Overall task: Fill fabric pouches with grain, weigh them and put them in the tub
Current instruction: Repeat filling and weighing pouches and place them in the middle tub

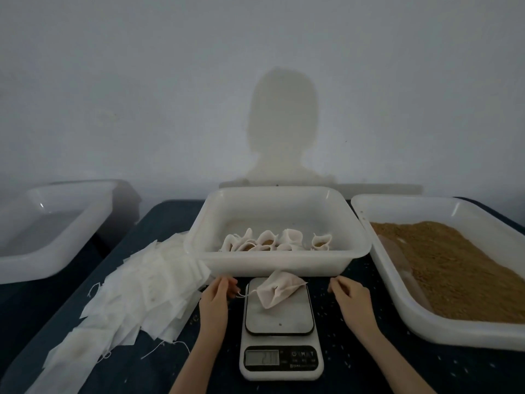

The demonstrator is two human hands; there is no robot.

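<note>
Weighing step now: a filled pouch [279,291] lies slumped on the scale [280,325] at lower centre, soft white cloth, lumpy with grain. The left hand [217,294] pinches its thin drawstring [246,294]; the right hand [348,292] hovers just beside the platform, fingers loosely curled, grasping nothing. The display is too blurred to read. Next, I'd say, lift it into the smooth plastic tub [279,257] just behind, beside the other pouches [272,240]. Flat empty pouches [142,288] fan out lower left; coarse brown grain [451,268] fills the right tray.
</note>
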